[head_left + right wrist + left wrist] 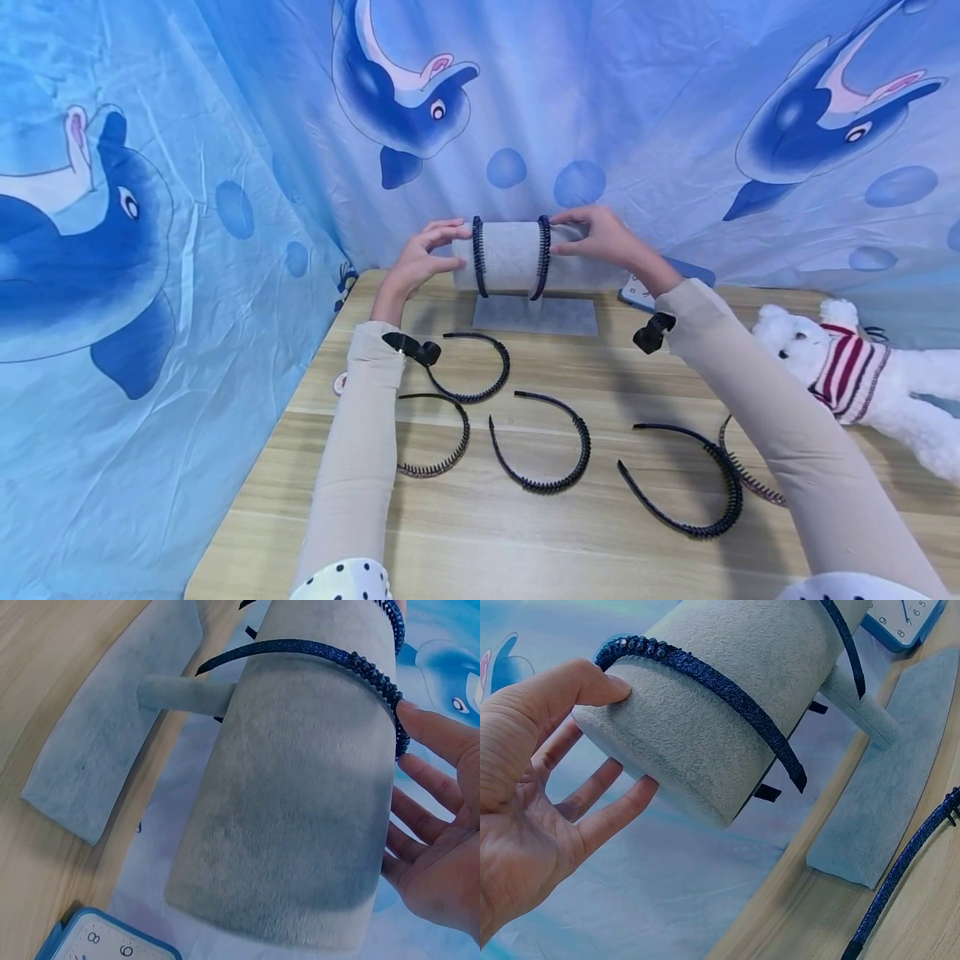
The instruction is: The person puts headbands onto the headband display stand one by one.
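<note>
A grey fabric-covered roll stand (512,254) carries two dark blue beaded headbands, a left headband (478,257) and a right headband (542,258). At the roll's left end is my left hand (420,262). Its thumb rests on the fabric close to the left headband, and the other fingers spread behind the roll's end; the index fingertip is hidden in the left wrist view. My right hand (442,817) pinches the right headband's beaded part with thumb and index finger. Its other fingers lie along the back of the roll.
Several more headbands lie on the wooden table, including a dark headband (583,442) at the middle and a headband (735,492) to the right. A blue-framed clock (637,292) stands behind my right wrist. A white plush bear (795,342) lies at the right.
</note>
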Tool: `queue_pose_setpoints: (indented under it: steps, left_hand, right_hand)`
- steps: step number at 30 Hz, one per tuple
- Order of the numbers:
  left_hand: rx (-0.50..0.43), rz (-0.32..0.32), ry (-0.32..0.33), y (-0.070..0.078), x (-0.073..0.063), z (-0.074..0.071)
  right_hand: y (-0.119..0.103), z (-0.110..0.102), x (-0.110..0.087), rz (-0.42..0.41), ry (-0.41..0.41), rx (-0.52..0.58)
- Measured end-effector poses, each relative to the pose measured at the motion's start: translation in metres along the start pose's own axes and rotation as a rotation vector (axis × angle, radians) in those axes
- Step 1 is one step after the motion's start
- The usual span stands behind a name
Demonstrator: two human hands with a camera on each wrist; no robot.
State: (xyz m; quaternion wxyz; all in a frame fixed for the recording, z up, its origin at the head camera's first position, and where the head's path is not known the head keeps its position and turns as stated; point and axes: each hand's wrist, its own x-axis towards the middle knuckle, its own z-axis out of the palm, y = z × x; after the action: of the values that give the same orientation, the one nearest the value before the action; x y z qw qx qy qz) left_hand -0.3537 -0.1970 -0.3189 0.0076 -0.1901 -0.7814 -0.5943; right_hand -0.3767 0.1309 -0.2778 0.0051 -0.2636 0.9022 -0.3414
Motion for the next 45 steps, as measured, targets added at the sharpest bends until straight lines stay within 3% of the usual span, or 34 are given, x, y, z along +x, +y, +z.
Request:
queue_pose_setpoints:
  steps: [19, 45]
  left_hand:
    - [-0.024, -0.006, 0.005, 0.000, -0.002, 0.000]
    - [-0.021, -0.013, 0.011, 0.002, -0.002, 0.002]
  right_hand:
    - [-0.018, 0.019, 0.016, -0.033, -0.005, 0.056]
    - [-0.039, 0.037, 0.030, -0.041, -0.006, 0.027]
